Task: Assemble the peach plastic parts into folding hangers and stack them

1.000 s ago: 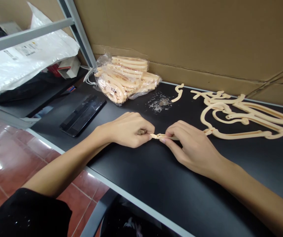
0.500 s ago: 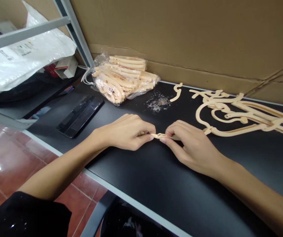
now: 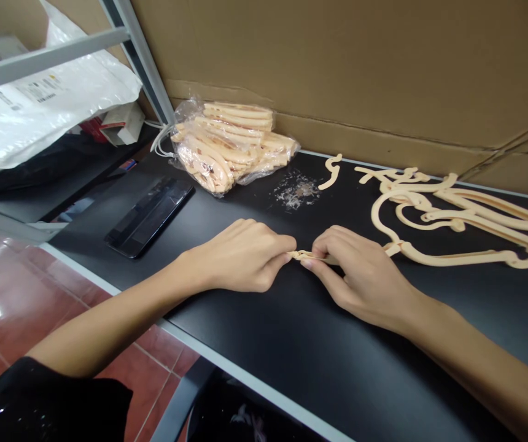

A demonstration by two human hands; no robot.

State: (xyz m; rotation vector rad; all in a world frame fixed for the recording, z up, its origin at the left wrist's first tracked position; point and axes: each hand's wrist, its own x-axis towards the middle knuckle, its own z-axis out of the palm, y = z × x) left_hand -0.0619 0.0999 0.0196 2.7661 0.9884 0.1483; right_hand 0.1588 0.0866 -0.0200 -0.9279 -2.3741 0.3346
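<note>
A soft-looking cream strip (image 3: 301, 254) spans the small gap between my hands, above the near part of the black tabletop, and looks twisted or looped there. My left hand (image 3: 250, 255) pinches one end between thumb and bent fingers, hiding that end. Just to the right, my right hand (image 3: 360, 273) pinches the strip close to the twist. Beyond the right knuckles the material shows again and runs into a long chain of joined cream strips (image 3: 452, 259) on the table. What the strips are made of, I cannot tell.
A clear plastic bag of cream strips (image 3: 231, 147) lies at the back beside a pile of grey crumbs (image 3: 296, 190) and one loose curved piece (image 3: 331, 172). A black phone (image 3: 148, 218) lies at left. Shelf posts (image 3: 147, 61) hold a white parcel bag (image 3: 56, 98). Cardboard (image 3: 360, 73) stands behind.
My left hand has turned slightly and shifted right, and the strip part behind its thumb is now hidden. The chain's near strands have slid a little right and toward me.
</note>
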